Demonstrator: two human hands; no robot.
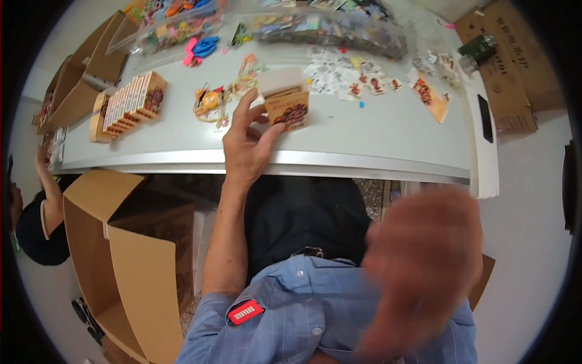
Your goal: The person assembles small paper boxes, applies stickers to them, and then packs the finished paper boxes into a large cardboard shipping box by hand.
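The small box (294, 115), orange-brown with a picture on its front, is at 12 o'clock from the middle of the view, upright on the bench (370, 133), its mouth open and a white flap (280, 79) raised at its 12 o'clock side. The left hand (247, 145) comes up to it from 7 o'clock, and its grip is partly closed on the box's 9 o'clock side, the thumb against the lower front and the fingers around the side and behind. The right hand (424, 261) is a large blur at 4 o'clock, near the camera; I cannot tell how far open its grip is or whether it has hold of anything. The box looks like thin printed card, so I judge it light and easily tipped, fairly stiff along its folded corners but apt to bow in the middle of a wall, more so with the top open. Its face may be a little slick, though dry fingers should hold it without much pressure. A brown edge shows in the mouth, but what lies deeper is hidden, so the weight inside is uncertain. The best hold is probably low on two opposite walls, close to the corners, leaving the flap free, since that looks the easiest part to crease. A row of similar boxes (130, 109) stands at 10 o'clock, well apart, and a toy charm (209, 103) lies near the hand at 9 o'clock from the box
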